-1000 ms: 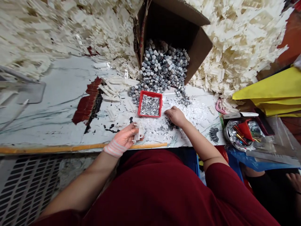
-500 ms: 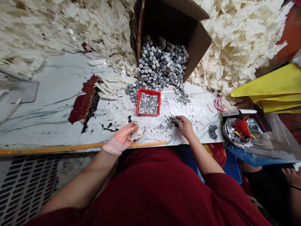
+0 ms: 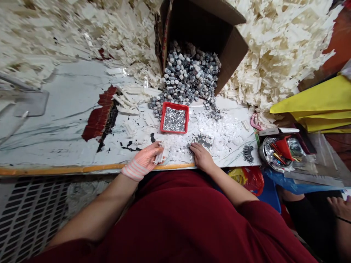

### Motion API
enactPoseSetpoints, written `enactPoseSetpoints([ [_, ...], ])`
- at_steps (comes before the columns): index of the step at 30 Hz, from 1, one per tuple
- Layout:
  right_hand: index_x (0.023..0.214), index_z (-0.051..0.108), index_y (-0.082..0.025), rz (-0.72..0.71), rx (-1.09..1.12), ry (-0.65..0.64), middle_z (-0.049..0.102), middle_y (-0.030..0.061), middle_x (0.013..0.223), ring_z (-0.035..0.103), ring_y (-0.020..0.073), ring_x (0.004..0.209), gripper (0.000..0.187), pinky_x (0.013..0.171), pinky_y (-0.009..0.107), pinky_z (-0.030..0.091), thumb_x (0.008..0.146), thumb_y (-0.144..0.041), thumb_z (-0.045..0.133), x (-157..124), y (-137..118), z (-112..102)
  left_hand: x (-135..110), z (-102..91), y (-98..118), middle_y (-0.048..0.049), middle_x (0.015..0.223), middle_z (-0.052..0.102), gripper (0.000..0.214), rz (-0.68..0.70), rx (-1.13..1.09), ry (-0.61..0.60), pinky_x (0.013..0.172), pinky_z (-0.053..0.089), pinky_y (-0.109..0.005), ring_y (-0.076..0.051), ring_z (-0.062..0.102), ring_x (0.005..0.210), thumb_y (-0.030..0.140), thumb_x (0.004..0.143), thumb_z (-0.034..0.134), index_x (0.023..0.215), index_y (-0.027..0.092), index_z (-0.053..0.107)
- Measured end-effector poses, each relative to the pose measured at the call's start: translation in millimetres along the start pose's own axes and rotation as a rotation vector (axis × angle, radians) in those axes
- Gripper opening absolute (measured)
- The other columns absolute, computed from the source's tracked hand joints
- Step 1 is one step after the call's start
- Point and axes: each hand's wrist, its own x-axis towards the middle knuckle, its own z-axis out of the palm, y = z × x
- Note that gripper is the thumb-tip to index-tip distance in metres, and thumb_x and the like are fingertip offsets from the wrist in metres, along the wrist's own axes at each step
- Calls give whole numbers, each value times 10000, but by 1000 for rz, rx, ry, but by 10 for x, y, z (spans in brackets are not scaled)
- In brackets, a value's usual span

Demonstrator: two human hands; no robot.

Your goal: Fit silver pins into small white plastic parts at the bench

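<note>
My left hand [image 3: 144, 157], in a pink-and-white striped glove, is closed around a white plastic part [image 3: 161, 156] just above the table's front edge. To its right, my right hand [image 3: 200, 155] is bare and rests low at the tabletop, its fingertips together over the spot where small metal pins lie. Whatever those fingers may hold is hidden. Beyond the hands stands a red square tray [image 3: 188, 120] filled with shiny metal pins [image 3: 174, 119]. Small white plastic pieces [image 3: 216, 128] are strewn over the table around and to the right of the tray.
A cardboard box [image 3: 233, 58] lies open, spilling grey motor-like cylinders [image 3: 189, 76]. Heaps of cream plastic parts [image 3: 263, 51] rise on both sides. At right are a metal bowl [image 3: 264, 153] of odds and ends, a yellow sheet [image 3: 315, 102] and another person's hand [image 3: 340, 208].
My right hand has moved left and toward me, from the white pieces to the loose pins. My left hand keeps its hold on the white part, and the view has shifted slightly.
</note>
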Motion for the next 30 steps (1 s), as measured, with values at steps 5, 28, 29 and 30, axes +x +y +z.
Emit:
enactPoseSetpoints([
  [5, 1230, 576, -123, 133, -16, 82, 588, 153, 1290, 527, 235, 1221, 479, 1047, 459, 437, 797, -38, 390, 72, 205, -239, 41, 15, -18, 49, 643, 434, 265, -82, -121, -39, 480, 456, -151, -61, 432, 535, 262, 633, 747, 745, 180, 521],
  [28, 926, 691, -170, 266, 246, -228, 688, 42, 937, 626, 159, 888, 258, 846, 289, 479, 781, -65, 505, 627, 72, -304, 115, 35, -144, 58, 598, 461, 237, -67, -157, -106, 463, 436, -164, -64, 441, 515, 242, 695, 705, 737, 173, 481],
  [29, 933, 691, -169, 270, 240, -213, 690, 43, 923, 626, 158, 865, 246, 825, 286, 481, 797, -83, 505, 664, 57, -350, 119, 17, -156, 57, 603, 457, 236, -63, -148, -110, 465, 431, -162, -62, 432, 517, 248, 707, 698, 733, 173, 476],
  [30, 953, 689, -166, 273, 215, -177, 690, 49, 925, 623, 161, 853, 239, 811, 288, 480, 818, -105, 501, 735, 40, -412, 123, 3, -164, 56, 608, 453, 237, -60, -140, -114, 469, 428, -160, -61, 426, 521, 251, 714, 695, 731, 173, 471],
])
